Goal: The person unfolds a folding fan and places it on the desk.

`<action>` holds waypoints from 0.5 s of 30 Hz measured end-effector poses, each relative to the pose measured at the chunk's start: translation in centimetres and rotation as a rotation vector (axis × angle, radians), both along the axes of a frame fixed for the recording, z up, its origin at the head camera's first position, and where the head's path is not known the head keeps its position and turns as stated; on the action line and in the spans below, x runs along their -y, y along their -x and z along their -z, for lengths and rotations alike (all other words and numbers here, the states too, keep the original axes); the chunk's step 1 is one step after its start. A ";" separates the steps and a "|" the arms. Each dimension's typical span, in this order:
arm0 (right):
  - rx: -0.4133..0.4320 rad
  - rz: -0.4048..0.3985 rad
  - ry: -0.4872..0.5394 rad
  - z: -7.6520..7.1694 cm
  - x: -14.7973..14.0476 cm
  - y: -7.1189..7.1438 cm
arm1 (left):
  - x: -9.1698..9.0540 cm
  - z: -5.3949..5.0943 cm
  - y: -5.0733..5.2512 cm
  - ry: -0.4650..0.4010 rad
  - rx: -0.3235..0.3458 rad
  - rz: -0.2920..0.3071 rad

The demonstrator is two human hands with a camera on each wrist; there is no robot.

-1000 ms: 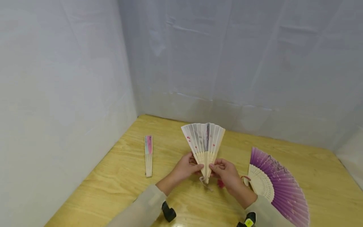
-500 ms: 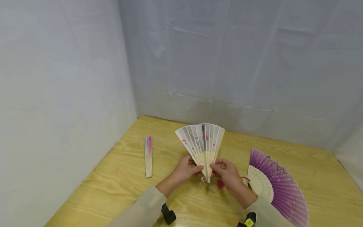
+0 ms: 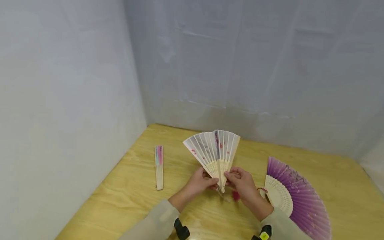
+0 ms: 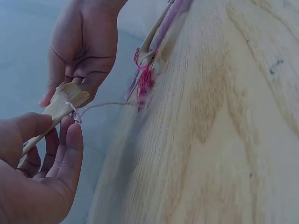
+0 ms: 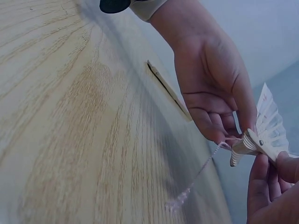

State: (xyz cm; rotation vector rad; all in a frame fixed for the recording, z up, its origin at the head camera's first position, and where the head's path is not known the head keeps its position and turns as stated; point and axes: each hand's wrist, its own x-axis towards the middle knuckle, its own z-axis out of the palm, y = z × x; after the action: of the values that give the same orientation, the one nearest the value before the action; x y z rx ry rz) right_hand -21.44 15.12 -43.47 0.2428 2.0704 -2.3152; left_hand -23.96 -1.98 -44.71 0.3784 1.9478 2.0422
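Observation:
A white folding fan [image 3: 213, 146] with red spots and pale ribs is partly spread above the table in the head view. My left hand [image 3: 199, 183] grips its left ribs, thumb in front. On the other side my right hand [image 3: 241, 183] pinches the right ribs between thumb and fingers. In the left wrist view the fan's pivot end [image 4: 70, 95] lies between both hands, with a pale cord [image 4: 100, 103] hanging from it. The right wrist view shows the same cord ending in a pale tassel [image 5: 177, 201].
A closed fan [image 3: 159, 168] with a pink and teal end lies left on the wooden table [image 3: 126, 196]. To the right a purple fan [image 3: 306, 196] lies spread, its red tassel [image 3: 236, 195] beside my right hand. Pale sheeting [image 3: 210, 66] stands behind.
The white fan has spread wider, its left edge moving left as my hands kept hold of the ribs. The view has shifted slightly.

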 end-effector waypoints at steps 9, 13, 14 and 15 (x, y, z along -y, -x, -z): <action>-0.006 0.013 -0.012 0.2 0.0 -0.2 | -0.3 0.0 -0.5 -0.018 0.019 -0.021; 0.001 0.024 -0.018 0.1 0.0 -0.2 | -0.3 0.3 -0.5 -0.020 -0.002 -0.037; -0.004 0.029 -0.009 0.1 0.0 -0.1 | -0.3 0.4 -0.5 -0.024 -0.008 -0.042; -0.005 0.033 -0.002 0.0 0.0 0.0 | -0.2 0.4 -0.5 -0.029 -0.013 -0.046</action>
State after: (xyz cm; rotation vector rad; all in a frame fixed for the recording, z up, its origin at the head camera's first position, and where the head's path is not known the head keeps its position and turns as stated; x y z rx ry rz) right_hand -21.43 15.08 -43.45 0.2745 2.0873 -2.3343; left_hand -23.50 -1.74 -45.10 0.3571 1.9532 2.1039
